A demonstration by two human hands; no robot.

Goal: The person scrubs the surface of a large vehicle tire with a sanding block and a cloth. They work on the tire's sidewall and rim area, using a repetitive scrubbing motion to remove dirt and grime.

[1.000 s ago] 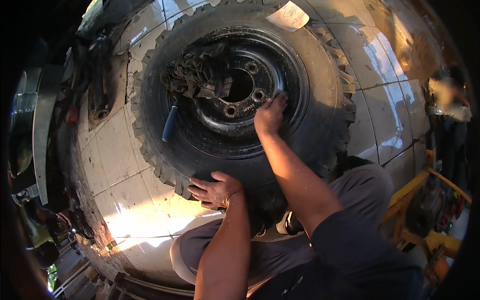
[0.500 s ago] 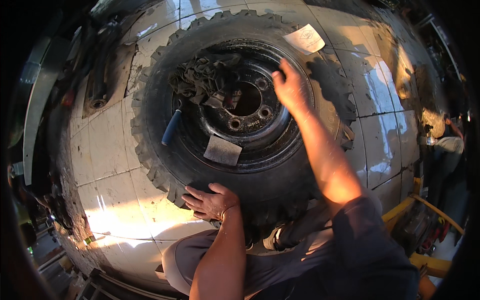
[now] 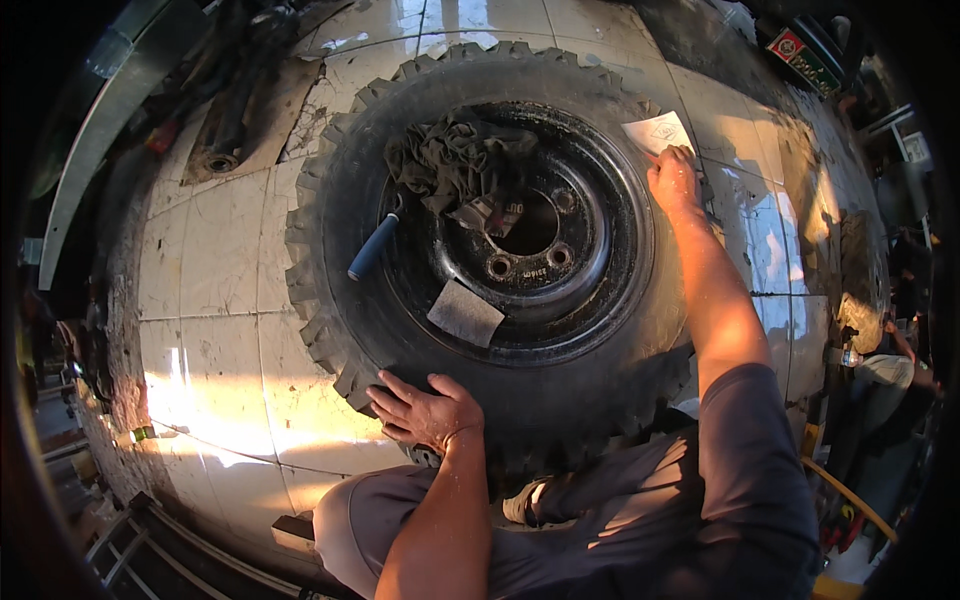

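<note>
A large black tyre [image 3: 325, 235] with chunky tread lies flat before me, around a black metal wheel rim [image 3: 592, 270]. My left hand [image 3: 428, 412] rests on the tyre's near sidewall, its fingers spread and holding nothing. At the tyre's far right, my right hand [image 3: 675, 182] pinches the near edge of a pale sheet [image 3: 652, 130] with a printed mark, which looks like the back of sandpaper. A crumpled dark rag [image 3: 450, 165] lies over the rim's far left. Beside it is a blue-handled tool [image 3: 375, 248], its tip partly hidden. A grey rough square [image 3: 467, 313] sits on the rim's near edge.
Pale floor tiles [image 3: 215, 250] surround the tyre, with strong sunlight at the near left. A dark metal part [image 3: 222, 160] lies on a board at the far left. A wooden block [image 3: 292, 532] is by my left knee. Another person [image 3: 885, 370] sits at the right edge.
My right hand has moved from over the rim to the far right and taken hold of the pale sheet. My left hand stays on the tyre. The view has shifted somewhat.
</note>
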